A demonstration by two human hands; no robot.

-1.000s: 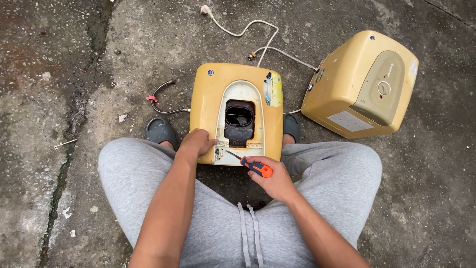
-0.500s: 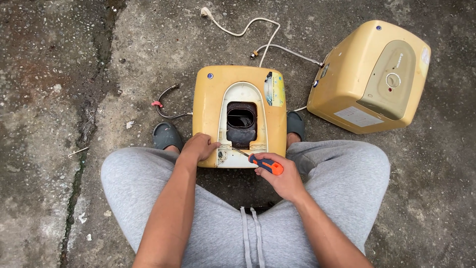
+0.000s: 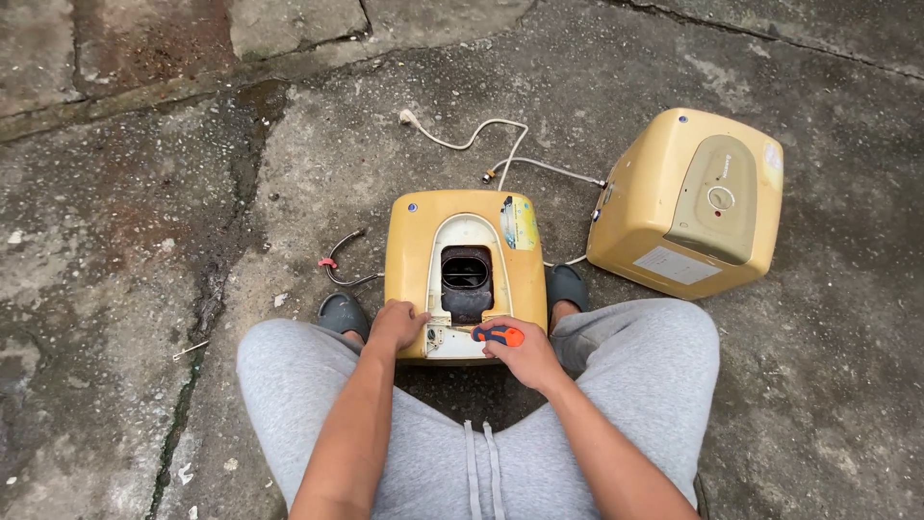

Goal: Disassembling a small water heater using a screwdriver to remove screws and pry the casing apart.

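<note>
A yellow boxy water heater (image 3: 412, 252) lies on the concrete between my knees, with its white centre panel open onto a dark cavity (image 3: 467, 279). My left hand (image 3: 397, 325) rests on the heater's near left corner, fingers curled against the casing. My right hand (image 3: 518, 351) is closed around an orange-handled screwdriver (image 3: 500, 335), its tip at the white panel's lower edge near a small fitting.
A second yellow water heater (image 3: 688, 202) lies to the right, with a white cable and plug (image 3: 452, 140) trailing behind. A short bent hose with a red ring (image 3: 339, 270) lies left of the heater. Dark sandals (image 3: 342, 311) are on my feet. The concrete is cracked and damp.
The view has tilted so both heaters sit lower in the picture. My right hand with the screwdriver has drawn closer to the white panel's lower edge. My left hand keeps its place.
</note>
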